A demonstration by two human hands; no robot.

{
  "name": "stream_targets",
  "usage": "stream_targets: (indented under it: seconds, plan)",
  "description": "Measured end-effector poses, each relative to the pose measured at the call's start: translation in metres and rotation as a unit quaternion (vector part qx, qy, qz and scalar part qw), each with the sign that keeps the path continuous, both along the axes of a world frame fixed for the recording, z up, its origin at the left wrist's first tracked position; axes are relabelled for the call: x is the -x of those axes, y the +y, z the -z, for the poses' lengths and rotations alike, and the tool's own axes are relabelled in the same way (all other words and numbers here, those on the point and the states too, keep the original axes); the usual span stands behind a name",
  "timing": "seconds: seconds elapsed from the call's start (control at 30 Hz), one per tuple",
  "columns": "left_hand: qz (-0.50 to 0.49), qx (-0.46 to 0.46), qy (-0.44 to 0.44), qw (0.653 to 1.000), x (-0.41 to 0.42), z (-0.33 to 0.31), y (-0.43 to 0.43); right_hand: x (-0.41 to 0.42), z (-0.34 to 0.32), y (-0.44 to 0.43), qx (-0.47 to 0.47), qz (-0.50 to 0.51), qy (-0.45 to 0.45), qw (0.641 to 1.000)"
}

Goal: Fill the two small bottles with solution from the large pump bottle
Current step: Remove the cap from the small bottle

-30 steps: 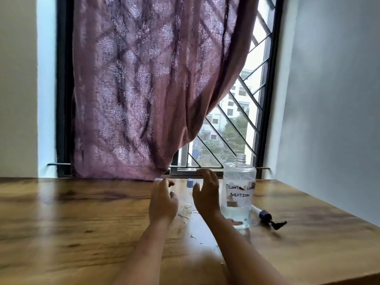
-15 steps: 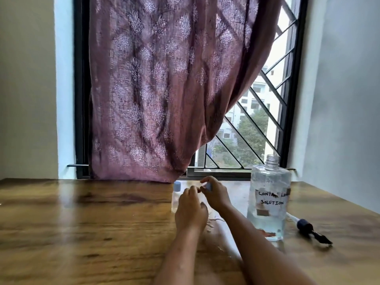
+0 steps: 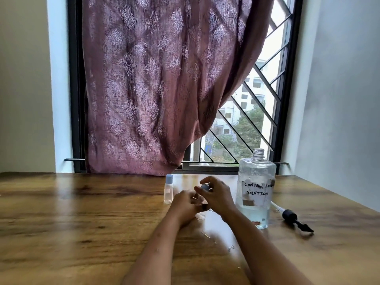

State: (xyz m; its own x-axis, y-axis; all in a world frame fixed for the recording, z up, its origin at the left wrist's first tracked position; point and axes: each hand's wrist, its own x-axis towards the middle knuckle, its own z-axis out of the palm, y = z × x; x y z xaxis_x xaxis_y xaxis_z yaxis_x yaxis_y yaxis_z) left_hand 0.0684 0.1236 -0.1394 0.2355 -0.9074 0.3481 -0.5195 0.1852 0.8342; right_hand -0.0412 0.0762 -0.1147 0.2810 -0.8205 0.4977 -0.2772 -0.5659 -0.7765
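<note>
A small bottle is gripped low by the left hand (image 3: 186, 204), fingers curled round it, while its blue cap (image 3: 205, 186) is pinched by the right hand (image 3: 218, 195). The second small bottle (image 3: 168, 189) is stood capped just left. The large bottle (image 3: 256, 190), pump (image 3: 296, 220) removed, is stood right on the table (image 3: 82, 223).
</note>
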Motion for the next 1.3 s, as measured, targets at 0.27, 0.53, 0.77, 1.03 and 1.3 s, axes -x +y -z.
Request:
stream_targets:
  seconds: [0.27, 0.53, 0.77, 1.03, 1.3]
  plan:
    - [0.008, -0.013, 0.010, 1.000, -0.010, 0.005, 0.009, -0.004, -0.002, 0.010, 0.048, -0.015, 0.062, 0.997]
    - [0.031, -0.032, 0.019, 0.999, -0.016, 0.008, 0.005, 0.001, -0.005, 0.007, 0.008, -0.090, 0.034, 0.995]
    - [0.039, -0.032, 0.036, 0.998, -0.014, 0.006, 0.000, 0.004, -0.004, 0.007, -0.008, -0.071, -0.001, 0.997]
    - [0.052, -0.032, 0.079, 0.995, -0.018, 0.011, -0.001, 0.002, -0.007, 0.007, -0.004, -0.083, 0.006, 0.997]
    - [0.048, -0.033, 0.046, 0.997, -0.016, 0.010, -0.002, 0.006, -0.008, 0.011, 0.001, -0.113, 0.017, 0.993]
